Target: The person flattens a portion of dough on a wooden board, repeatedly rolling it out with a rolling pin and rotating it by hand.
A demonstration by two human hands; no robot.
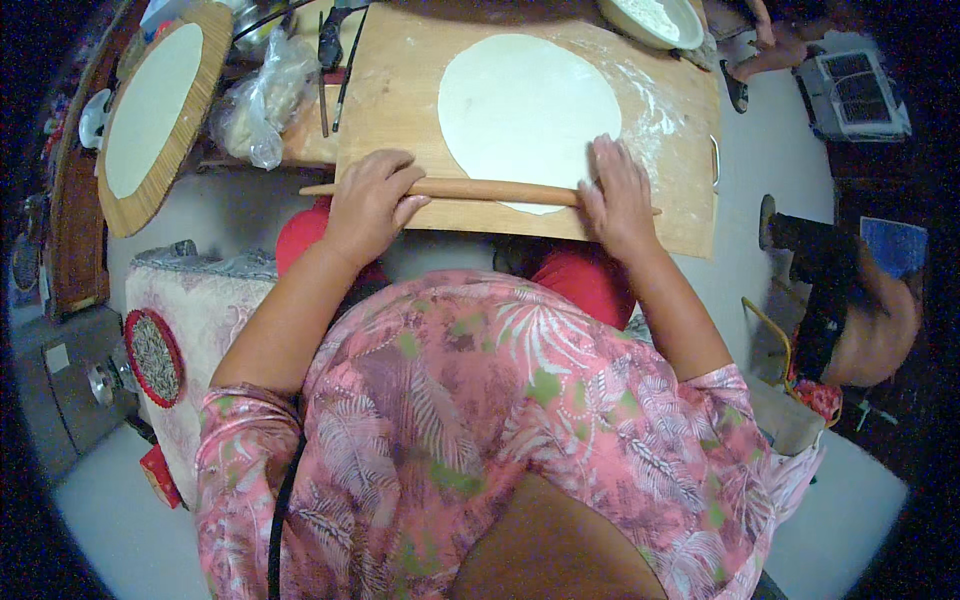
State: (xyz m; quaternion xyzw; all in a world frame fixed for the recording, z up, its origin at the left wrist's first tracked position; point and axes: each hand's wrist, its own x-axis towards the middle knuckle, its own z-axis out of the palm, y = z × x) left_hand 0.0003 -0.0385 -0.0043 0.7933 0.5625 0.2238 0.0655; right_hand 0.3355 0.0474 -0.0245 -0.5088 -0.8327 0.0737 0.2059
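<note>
A thin round sheet of dough [529, 105] lies on a wooden board [390, 90] in front of me, above my red-clad knees. Across the sheet's near edge rests a tapered wooden rolling pin [495, 190], with a strip of dough showing on my side of it. My left hand [377, 193] curls over the pin's left part, and the pointed end sticks out beyond it. Over the right part lies my right hand [621, 191], palm on the pin and fingers stretched forward beside the dough's right edge. Loose flour [660, 112] dusts the board's right side.
A bowl [664, 41] of flour stands at the board's far right corner. Leftward are a plastic bag [270, 97], thin sticks [351, 71] and a round slatted tray [135, 214] bearing another dough sheet [154, 112]. Two people are at right, one a bare-backed person [874, 322], near a box fan [855, 94].
</note>
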